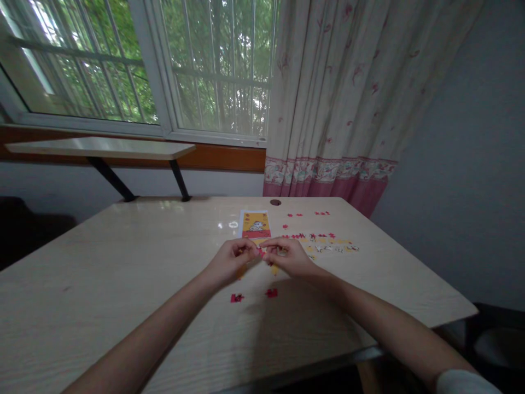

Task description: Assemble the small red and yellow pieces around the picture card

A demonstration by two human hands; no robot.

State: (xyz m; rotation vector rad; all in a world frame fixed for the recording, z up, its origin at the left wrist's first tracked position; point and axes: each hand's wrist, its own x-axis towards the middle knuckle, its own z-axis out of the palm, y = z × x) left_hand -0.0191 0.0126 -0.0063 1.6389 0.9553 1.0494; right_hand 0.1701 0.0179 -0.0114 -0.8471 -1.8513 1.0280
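Observation:
My left hand (230, 261) and my right hand (288, 256) meet over the middle of a light wooden table (123, 273), fingers pinched together on small jigsaw pieces (261, 252) held between them. Just beyond the hands lies a reference card (255, 224) with a yellow and red picture. Two red puzzle pieces (237, 297) lie loose on the table in front of my wrists, the second red piece (271, 293) to the right.
Several red and yellow loose pieces (328, 243) are spread to the right of the card. A round cable hole (275, 202) sits near the far edge. Behind are a wall shelf (102, 148), a barred window (164, 65) and a flowered curtain (348, 98).

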